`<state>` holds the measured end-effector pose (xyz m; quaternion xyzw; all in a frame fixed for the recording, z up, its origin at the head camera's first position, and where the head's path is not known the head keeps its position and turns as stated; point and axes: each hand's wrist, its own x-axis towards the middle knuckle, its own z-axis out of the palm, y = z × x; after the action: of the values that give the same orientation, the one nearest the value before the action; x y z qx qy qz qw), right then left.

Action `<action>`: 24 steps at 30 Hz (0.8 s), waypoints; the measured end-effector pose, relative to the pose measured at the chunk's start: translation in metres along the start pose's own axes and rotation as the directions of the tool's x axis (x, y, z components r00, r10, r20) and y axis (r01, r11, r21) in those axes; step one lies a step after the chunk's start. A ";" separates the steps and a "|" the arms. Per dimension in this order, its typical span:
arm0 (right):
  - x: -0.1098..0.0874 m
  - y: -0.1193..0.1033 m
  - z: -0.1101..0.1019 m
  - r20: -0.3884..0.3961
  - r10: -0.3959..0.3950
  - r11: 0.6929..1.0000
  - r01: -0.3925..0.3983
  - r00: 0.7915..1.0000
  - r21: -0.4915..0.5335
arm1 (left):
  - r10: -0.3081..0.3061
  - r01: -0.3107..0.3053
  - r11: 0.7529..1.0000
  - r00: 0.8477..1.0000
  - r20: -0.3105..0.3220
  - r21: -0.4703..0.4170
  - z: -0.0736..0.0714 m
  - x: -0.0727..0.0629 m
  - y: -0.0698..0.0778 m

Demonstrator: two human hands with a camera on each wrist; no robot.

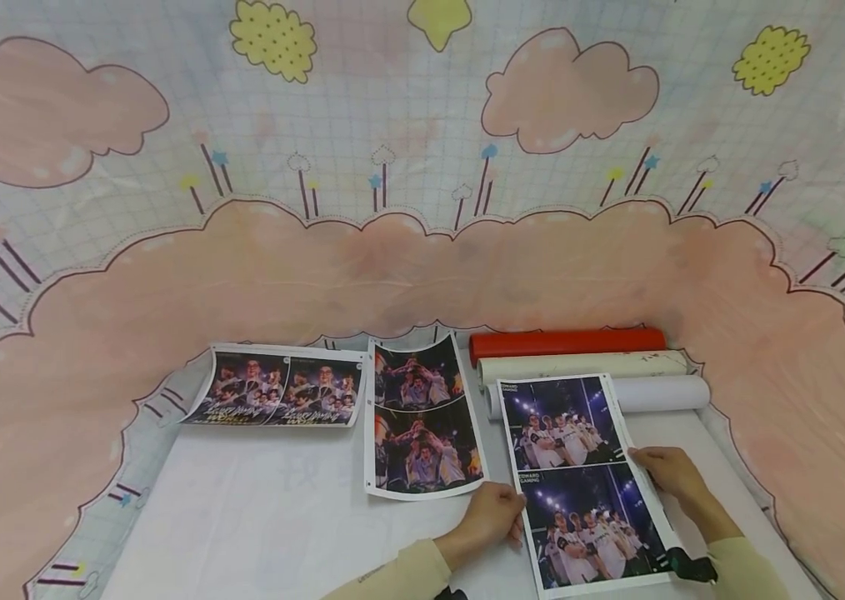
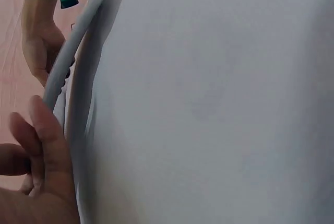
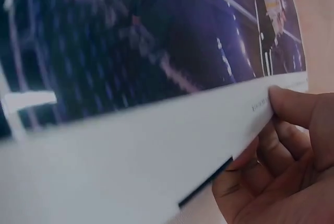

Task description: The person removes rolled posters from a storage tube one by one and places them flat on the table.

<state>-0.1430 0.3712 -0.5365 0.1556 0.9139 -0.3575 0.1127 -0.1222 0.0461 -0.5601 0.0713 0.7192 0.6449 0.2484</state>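
A tall printed sheet (image 1: pixel 580 508) with two matching group photos, one above the other, is held slightly raised and tilted at the right of the table. My right hand (image 1: pixel 668 471) pinches its right edge; in the right wrist view the thumb (image 3: pixel 292 104) lies on the white margin, with fingers behind. At the left edge, my left hand (image 1: pixel 493 512) holds the sheet with bent fingers. The left wrist view shows the sheet (image 2: pixel 78 44) nearly edge-on, curving past the left fingers (image 2: pixel 49 135). How firmly they grip is hard to see there.
Left of the held sheet lies another two-photo print (image 1: pixel 426 450), curling at its edges. A wide print (image 1: pixel 280 392) sits further left. Red (image 1: pixel 565 342), cream (image 1: pixel 587 367) and white (image 1: pixel 662 393) rolls lie along the back of the white table (image 1: pixel 265 508). Cloud-patterned cloth (image 1: pixel 422 275) surrounds it.
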 end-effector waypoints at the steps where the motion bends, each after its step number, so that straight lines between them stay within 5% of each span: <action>1: -0.001 0.001 -0.001 0.012 0.001 1.000 -0.001 1.000 -0.001 | -0.005 0.005 1.000 1.000 0.003 0.004 0.001 -0.002 0.000; 14: -0.020 0.012 -0.015 0.286 0.011 0.999 -0.022 0.958 0.038 | -0.137 0.127 0.990 0.974 0.181 0.067 0.008 -0.035 -0.006; 24: -0.019 0.006 -0.009 0.258 0.006 1.000 -0.004 0.966 -0.008 | -0.126 0.113 0.990 0.978 0.166 0.082 -0.003 -0.030 -0.005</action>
<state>-0.1243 0.3775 -0.5276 0.1095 0.8925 -0.3709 0.2321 -0.0960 0.0302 -0.5564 0.0917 0.7211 0.5941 0.3446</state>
